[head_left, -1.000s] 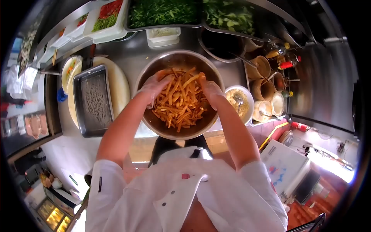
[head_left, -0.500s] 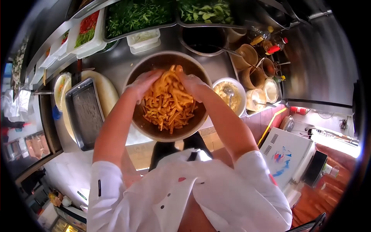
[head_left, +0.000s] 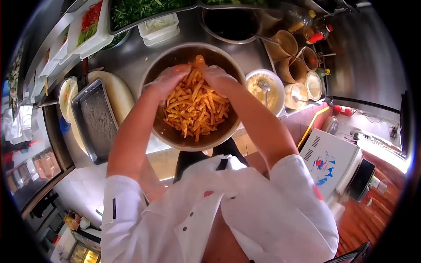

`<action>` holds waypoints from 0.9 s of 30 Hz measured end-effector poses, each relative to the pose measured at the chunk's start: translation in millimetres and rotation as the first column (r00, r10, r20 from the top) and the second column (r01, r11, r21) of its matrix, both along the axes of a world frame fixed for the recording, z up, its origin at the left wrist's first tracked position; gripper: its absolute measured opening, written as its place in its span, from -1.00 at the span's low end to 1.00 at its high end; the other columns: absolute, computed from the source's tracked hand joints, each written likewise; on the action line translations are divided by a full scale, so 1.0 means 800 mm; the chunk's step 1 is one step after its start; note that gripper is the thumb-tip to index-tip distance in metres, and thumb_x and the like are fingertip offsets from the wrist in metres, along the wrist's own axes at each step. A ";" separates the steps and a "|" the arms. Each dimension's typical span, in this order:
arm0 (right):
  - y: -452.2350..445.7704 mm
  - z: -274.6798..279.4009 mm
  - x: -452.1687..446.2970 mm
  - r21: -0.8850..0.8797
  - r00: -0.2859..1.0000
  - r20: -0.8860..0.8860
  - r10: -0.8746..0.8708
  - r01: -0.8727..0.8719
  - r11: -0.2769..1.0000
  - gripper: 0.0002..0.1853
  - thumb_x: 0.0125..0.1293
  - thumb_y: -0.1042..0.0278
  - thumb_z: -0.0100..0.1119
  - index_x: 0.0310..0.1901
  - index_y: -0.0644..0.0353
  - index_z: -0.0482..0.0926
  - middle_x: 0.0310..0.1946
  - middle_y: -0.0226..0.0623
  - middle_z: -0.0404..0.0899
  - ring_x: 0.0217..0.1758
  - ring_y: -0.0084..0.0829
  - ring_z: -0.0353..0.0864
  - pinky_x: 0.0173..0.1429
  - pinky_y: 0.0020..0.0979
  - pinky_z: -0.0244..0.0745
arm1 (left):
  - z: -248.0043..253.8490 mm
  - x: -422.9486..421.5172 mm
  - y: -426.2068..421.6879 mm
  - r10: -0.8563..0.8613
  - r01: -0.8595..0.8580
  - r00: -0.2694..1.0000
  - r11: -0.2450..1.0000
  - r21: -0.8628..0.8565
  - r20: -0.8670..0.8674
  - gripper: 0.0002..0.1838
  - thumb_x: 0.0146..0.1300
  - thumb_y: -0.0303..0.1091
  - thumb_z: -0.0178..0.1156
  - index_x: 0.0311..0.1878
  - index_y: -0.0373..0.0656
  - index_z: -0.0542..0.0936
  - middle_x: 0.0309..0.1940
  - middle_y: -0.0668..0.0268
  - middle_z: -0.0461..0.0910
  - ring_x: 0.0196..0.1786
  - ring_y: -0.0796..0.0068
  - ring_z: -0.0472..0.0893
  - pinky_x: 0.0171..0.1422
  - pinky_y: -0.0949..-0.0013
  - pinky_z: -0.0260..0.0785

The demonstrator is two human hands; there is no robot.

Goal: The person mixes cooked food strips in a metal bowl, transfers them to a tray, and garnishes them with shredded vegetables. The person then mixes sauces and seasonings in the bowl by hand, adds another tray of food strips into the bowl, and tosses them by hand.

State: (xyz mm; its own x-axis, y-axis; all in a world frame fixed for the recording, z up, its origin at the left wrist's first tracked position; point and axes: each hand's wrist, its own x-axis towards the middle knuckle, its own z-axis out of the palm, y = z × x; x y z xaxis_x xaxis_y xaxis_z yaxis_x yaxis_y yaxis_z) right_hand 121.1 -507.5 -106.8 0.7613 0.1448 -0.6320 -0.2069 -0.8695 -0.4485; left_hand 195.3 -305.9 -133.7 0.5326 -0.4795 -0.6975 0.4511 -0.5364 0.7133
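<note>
A large metal mixing bowl [head_left: 151,72] in front of me holds a heap of orange, sauce-coated food strips [head_left: 197,107]. Their exact kind I cannot make out. Clear plastic gloves cover both my hands. At the far left of the heap, my left hand [head_left: 171,81] curls round strips inside the bowl. My right hand [head_left: 215,79] does the same at the far right, its fingers curved toward the left hand. Orange sauce coats the fingertips, and some fingers are hidden among the strips.
Right of the bowl stands a white bowl [head_left: 278,83] of pale crumbly food with a spoon [head_left: 264,87]. Several seasoning tubs [head_left: 287,44] sit beyond it. At left, a dark metal tray [head_left: 94,122] rests on a round board [head_left: 125,92]. A pot of dark liquid [head_left: 230,24] stands behind.
The clump of strips raised between my hands has dropped onto the heap, which now lies more spread out. Both hands stay at the bowl's far side. My view has shifted slightly.
</note>
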 end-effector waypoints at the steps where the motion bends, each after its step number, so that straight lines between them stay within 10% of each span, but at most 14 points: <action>1: -0.007 -0.003 -0.015 -0.005 0.999 0.000 -0.036 0.036 0.999 -0.28 0.61 0.45 -0.18 0.69 -0.03 -0.18 0.55 0.20 0.22 0.51 0.05 0.40 0.55 -0.13 0.34 | 0.021 -0.013 0.014 0.021 -0.021 1.000 1.000 0.004 0.007 -0.22 0.45 0.16 0.23 0.59 -0.03 0.34 0.49 0.16 0.44 0.48 0.17 0.44 0.54 0.11 0.26; 5: -0.022 -0.046 -0.071 -0.059 0.952 -0.095 -0.292 0.287 0.956 -0.33 0.68 0.20 -0.26 0.70 -0.07 -0.19 0.64 0.11 0.06 0.61 -0.04 0.29 0.60 -0.09 0.28 | -0.006 -0.082 0.056 0.602 -0.596 0.779 0.798 0.089 -0.177 -0.18 0.42 0.18 0.24 0.59 -0.08 0.33 0.58 0.12 0.32 0.58 0.12 0.33 0.62 0.12 0.20; 9: 0.021 -0.068 -0.087 0.215 0.451 -0.439 -0.778 0.893 0.396 -0.12 0.57 -0.44 -0.34 0.67 0.08 0.05 0.68 -0.09 0.06 0.68 -0.12 0.15 0.65 -0.07 0.13 | -0.159 -0.100 0.074 -0.093 0.033 0.983 0.934 0.355 0.155 0.20 0.10 0.37 0.46 0.67 0.00 0.12 0.64 0.09 0.19 0.59 0.00 0.30 0.55 -0.22 0.24; 12: 0.033 -0.070 -0.074 0.314 0.205 -0.695 -0.689 0.949 -0.034 -0.13 0.58 -0.41 -0.25 0.64 0.12 0.13 0.66 -0.13 0.12 0.67 -0.19 0.17 0.66 -0.08 0.12 | -0.094 -0.086 0.008 0.537 -0.528 0.744 0.837 0.142 -0.398 0.26 0.03 0.33 0.54 0.68 0.02 0.08 0.61 0.08 0.24 0.57 -0.01 0.33 0.55 -0.25 0.25; 16: 0.022 -0.049 -0.083 0.420 0.505 -0.399 -0.765 0.843 0.337 -0.24 0.57 -0.23 0.01 0.56 0.17 0.28 0.51 -0.07 0.37 0.55 -0.29 0.39 0.58 -0.13 0.33 | -0.030 -0.069 0.004 0.384 -0.459 0.787 0.887 -0.043 -0.483 -0.08 0.21 0.18 0.49 0.53 -0.03 0.35 0.42 0.08 0.48 0.39 0.03 0.53 0.43 -0.18 0.41; 19: -0.007 -0.166 -0.107 0.728 0.690 -0.169 -0.704 0.569 0.382 -0.32 0.57 -0.04 0.05 0.52 0.25 0.30 0.27 -0.10 0.60 0.38 -0.21 0.56 0.43 -0.18 0.51 | -0.026 -0.058 0.011 0.336 -0.449 0.800 0.885 -0.124 -0.497 -0.24 0.29 0.08 0.47 0.44 -0.08 0.47 0.40 0.11 0.51 0.38 0.08 0.55 0.37 -0.16 0.49; 22: 0.002 -0.051 -0.118 0.255 0.932 0.218 -0.288 0.231 0.939 -0.38 0.55 0.02 0.10 0.45 0.27 0.39 0.18 -0.12 0.68 0.32 -0.17 0.62 0.34 -0.19 0.58 | 0.011 -0.062 0.001 0.323 -0.408 0.877 0.893 -0.193 -0.357 -0.28 0.32 0.03 0.45 0.45 -0.05 0.46 0.46 0.19 0.43 0.47 0.12 0.46 0.42 -0.16 0.44; 25: 0.011 -0.001 -0.130 0.192 0.924 0.000 -0.382 0.375 0.907 -0.29 0.55 -0.16 -0.01 0.49 0.24 0.36 0.33 -0.08 0.55 0.45 -0.12 0.47 0.43 -0.06 0.44 | 0.060 -0.082 0.017 0.297 -0.405 0.885 0.871 -0.278 -0.359 -0.29 0.32 0.00 0.45 0.46 -0.02 0.45 0.43 0.24 0.46 0.48 0.13 0.44 0.45 -0.14 0.42; 27: 0.009 0.034 -0.141 0.330 0.651 -0.301 -0.697 0.757 0.564 -0.21 0.58 -0.25 -0.16 0.58 0.23 0.21 0.48 -0.02 0.39 0.51 -0.06 0.40 0.50 0.01 0.34 | 0.032 -0.079 0.044 0.408 -0.464 0.861 0.875 -0.138 -0.305 -0.41 0.44 -0.06 0.31 0.45 -0.01 0.46 0.43 0.25 0.46 0.46 0.17 0.46 0.39 -0.14 0.51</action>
State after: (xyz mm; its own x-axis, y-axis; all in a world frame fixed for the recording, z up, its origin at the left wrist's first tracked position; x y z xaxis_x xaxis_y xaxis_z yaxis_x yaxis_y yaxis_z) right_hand 8.2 -500.2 -79.8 0.6435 -0.1691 -0.7465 -0.7654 -0.1476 -0.6263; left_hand 131.8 -270.7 -108.4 0.5340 -0.3837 -0.7534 0.7871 -0.0998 0.6087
